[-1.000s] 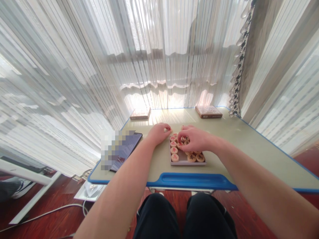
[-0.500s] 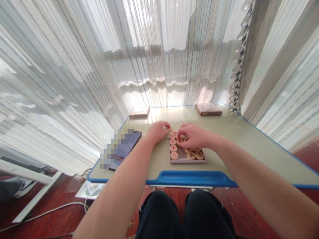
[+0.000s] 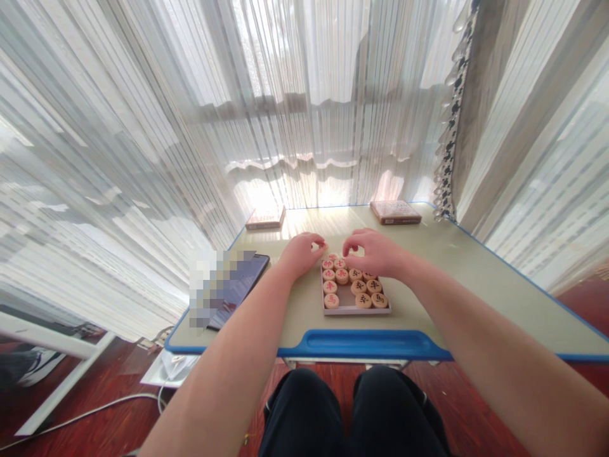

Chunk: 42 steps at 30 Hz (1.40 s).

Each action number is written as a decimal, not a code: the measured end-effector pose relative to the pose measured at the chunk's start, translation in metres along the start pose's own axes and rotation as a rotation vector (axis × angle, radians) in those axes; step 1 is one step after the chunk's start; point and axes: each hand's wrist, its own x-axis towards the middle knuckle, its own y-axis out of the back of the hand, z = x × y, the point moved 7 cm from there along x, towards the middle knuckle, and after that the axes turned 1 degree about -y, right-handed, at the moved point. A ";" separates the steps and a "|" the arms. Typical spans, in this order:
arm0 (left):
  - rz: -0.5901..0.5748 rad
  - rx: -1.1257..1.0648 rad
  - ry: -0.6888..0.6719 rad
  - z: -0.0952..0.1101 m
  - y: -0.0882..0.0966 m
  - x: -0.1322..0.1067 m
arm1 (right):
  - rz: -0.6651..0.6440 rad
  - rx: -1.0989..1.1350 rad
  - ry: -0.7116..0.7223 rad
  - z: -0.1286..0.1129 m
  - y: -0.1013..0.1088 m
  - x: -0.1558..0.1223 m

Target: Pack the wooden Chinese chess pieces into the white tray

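Note:
A shallow pale box [image 3: 356, 311] stands on the table, holding rows of round wooden Chinese chess pieces. Red-marked ones, such as a red soldier piece [image 3: 341, 275], fill the left side; black-marked ones, such as a black horse piece [image 3: 379, 300], are on the right. A gap shows in the lower middle. Beyond the box's far left corner, my left hand [image 3: 303, 252] pinches a Chinese chess piece [image 3: 323, 246] at its fingertips. My right hand [image 3: 373, 252] hovers over the far right of the box, thumb and forefinger curved and apart, hiding some pieces.
A tablet [image 3: 240, 289], partly pixelated, lies at the table's left. Two flat boxes, one at the back left [image 3: 265, 218] and one at the back right [image 3: 396, 212], lie near the far edge. A blue tray groove [image 3: 375, 342] runs along the near edge. Sheer curtains [image 3: 304, 114] hang behind.
My right hand has drawn back from the red soldier piece and its fingers have parted, uncovering more pieces. My left hand stays in place with its piece. The view has shifted slightly.

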 end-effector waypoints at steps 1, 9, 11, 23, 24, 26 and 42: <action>0.016 -0.019 0.003 0.001 0.001 0.000 | 0.031 0.003 -0.007 0.003 0.001 0.001; 0.032 -0.453 0.019 0.020 0.014 -0.004 | 0.174 0.073 0.002 0.013 0.004 0.004; 0.031 -0.505 0.025 0.022 0.017 -0.005 | 0.197 0.090 0.016 0.012 0.005 0.004; -0.042 -0.666 0.067 0.023 0.010 -0.005 | 0.159 0.099 0.040 0.004 0.006 0.003; -0.053 -0.694 0.087 0.022 0.009 -0.005 | 0.161 0.102 0.041 0.004 0.007 0.003; -0.052 -0.726 0.132 0.020 0.008 -0.006 | 0.170 0.108 0.043 0.005 0.007 0.003; -0.099 -0.765 0.242 0.017 0.011 -0.008 | 0.215 0.166 0.060 0.001 0.009 0.001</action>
